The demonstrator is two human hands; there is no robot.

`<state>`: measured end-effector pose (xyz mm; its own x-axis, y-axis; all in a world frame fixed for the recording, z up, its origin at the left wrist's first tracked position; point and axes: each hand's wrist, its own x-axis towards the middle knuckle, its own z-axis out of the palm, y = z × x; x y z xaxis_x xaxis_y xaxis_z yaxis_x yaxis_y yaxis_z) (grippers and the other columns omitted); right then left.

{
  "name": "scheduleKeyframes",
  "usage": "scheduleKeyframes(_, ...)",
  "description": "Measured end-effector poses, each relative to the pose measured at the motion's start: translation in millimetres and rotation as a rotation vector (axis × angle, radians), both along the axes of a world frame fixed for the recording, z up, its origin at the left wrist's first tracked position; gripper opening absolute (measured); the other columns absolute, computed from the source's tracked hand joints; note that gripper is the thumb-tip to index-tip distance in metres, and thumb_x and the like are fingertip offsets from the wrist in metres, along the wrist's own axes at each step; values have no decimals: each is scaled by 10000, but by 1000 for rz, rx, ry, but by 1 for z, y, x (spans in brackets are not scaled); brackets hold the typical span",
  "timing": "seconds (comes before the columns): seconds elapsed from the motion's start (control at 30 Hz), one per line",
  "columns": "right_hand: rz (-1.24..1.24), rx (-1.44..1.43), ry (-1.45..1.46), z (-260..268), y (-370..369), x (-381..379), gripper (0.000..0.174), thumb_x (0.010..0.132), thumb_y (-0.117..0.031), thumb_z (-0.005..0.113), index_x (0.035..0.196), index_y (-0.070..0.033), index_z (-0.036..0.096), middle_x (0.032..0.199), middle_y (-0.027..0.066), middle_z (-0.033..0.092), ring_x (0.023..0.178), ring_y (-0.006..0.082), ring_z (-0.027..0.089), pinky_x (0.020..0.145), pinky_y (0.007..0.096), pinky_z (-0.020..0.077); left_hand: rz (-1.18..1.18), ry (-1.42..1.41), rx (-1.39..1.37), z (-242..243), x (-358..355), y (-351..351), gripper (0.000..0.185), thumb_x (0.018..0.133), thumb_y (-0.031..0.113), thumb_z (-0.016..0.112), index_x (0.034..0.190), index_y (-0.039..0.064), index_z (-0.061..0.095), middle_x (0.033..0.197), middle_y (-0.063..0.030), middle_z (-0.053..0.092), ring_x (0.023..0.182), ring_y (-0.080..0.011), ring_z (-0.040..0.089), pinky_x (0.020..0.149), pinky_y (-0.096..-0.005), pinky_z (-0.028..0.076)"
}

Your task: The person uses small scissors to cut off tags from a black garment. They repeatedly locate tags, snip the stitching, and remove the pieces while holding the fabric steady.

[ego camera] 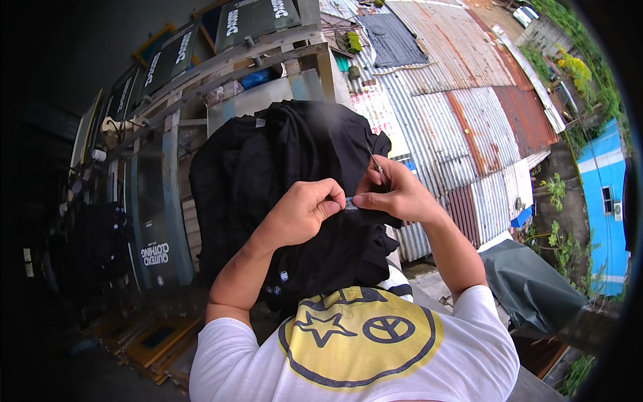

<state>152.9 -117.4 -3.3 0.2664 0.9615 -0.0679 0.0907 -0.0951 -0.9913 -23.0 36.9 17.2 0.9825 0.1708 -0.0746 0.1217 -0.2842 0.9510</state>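
Note:
A heap of black fabric garments lies before me, with small white printed marks near its lower edge. Both hands are above its right part, fingertips nearly meeting at a small printed patch on the dark cloth. My left hand pinches thumb against forefinger; whatever lies between them is too small to tell. In my right hand is a small pair of metal scissors or thread snips, pointing up and away from me, while its thumb and a finger close near the patch. Part of the tool is hidden by the fingers.
Framed printing screens bearing writing stand at the left and top left along a metal rack. Wooden frames are stacked at the lower left. Beyond a ledge on the right lie corrugated metal roofs and a dark tarp.

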Motion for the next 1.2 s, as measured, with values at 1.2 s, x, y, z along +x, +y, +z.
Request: scheduleKeyframes(1.2, 193, 116, -912, 35, -11, -5, 561, 898, -457, 700, 533, -55, 559, 420, 82, 479, 399, 297, 546, 423, 384, 407, -90, -33, 13, 10, 11, 4, 90, 950, 38, 626, 888, -24, 604, 644, -62, 526, 609, -92, 443, 567, -277, 410)
